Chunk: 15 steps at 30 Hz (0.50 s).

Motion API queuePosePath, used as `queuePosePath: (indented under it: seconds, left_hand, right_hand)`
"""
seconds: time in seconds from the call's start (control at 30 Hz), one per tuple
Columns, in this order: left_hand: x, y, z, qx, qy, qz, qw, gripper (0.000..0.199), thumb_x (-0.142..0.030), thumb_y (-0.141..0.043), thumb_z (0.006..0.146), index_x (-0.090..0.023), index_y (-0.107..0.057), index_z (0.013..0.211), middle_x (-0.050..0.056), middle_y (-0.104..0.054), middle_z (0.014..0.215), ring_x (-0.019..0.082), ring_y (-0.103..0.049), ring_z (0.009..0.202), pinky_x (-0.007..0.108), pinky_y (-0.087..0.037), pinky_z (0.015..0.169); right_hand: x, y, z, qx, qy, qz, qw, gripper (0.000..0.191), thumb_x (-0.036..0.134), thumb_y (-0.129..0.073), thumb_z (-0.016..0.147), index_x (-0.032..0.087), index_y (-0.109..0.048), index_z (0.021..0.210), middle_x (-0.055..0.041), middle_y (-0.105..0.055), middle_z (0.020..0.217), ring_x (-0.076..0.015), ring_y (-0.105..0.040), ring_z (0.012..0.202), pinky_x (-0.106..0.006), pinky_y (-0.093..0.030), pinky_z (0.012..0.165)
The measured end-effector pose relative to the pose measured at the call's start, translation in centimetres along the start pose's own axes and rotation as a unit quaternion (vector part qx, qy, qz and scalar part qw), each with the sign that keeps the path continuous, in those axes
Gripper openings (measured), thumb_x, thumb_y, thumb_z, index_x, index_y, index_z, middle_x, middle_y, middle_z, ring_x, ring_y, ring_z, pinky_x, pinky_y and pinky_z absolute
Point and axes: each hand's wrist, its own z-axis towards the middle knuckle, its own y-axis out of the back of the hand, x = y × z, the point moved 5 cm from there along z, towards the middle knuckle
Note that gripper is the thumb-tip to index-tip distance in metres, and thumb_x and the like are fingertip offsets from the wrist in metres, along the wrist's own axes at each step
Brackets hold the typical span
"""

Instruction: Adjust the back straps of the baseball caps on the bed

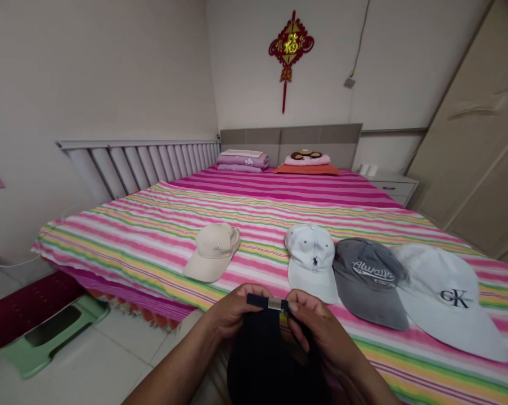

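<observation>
A black cap [262,357] is at the bottom centre, its back strap with a metal buckle [274,304] turned up. My left hand [237,309] pinches the strap's left end between thumb and fingers. On the buckle's right side, my right hand [313,315] grips the strap. Beyond my hands a beige cap [215,247] rests on the striped bed cover. To the right lie a white cap [310,253] with a small dark emblem, a grey cap [369,281] with white lettering, and a larger white cap [448,292] marked GK, side by side.
The bed [152,225] has folded purple bedding [243,161] and a pink and orange pile [308,162] near the headboard [257,138]. A green stool [51,337] stands on the floor at left. A white nightstand [392,185] is at the far right.
</observation>
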Motion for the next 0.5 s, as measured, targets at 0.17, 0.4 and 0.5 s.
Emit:
queuePosePath:
  seconds: [0.17,0.4,0.5]
  left_hand:
    - [0.9,-0.2,-0.1,-0.004,0.025,-0.041,0.999,0.031,-0.025,-0.079,0.043,-0.007,-0.066,0.065,0.001,-0.057,0.05,0.007,-0.047,0.043,0.018,-0.033,0.045]
    - [1.5,-0.2,-0.1,0.001,-0.02,-0.088,0.996,0.032,-0.027,-0.08,0.04,-0.011,-0.06,0.059,-0.002,-0.054,0.048,0.007,-0.046,0.042,0.018,-0.031,0.042]
    - [1.1,0.7,-0.1,0.008,-0.081,-0.144,0.986,0.033,-0.033,-0.078,0.046,-0.014,-0.053,0.057,-0.005,-0.047,0.045,0.006,-0.043,0.04,0.018,-0.03,0.04]
  right_hand:
    - [0.0,-0.1,-0.2,-0.005,0.002,-0.027,1.0,0.029,0.041,-0.053,0.079,0.017,-0.046,0.065,0.0084,-0.04,0.037,-0.0041,-0.024,0.034,-0.019,-0.013,0.037]
    - [-1.2,-0.4,-0.2,0.023,-0.046,-0.032,0.998,0.034,0.045,-0.063,0.069,0.017,-0.045,0.061,0.0101,-0.034,0.039,-0.0031,-0.019,0.035,-0.019,-0.01,0.037]
    - [-0.9,0.2,0.1,-0.016,-0.013,0.044,0.999,0.035,0.041,-0.063,0.07,0.018,-0.039,0.057,0.0111,-0.03,0.039,-0.003,-0.017,0.034,-0.019,-0.013,0.036]
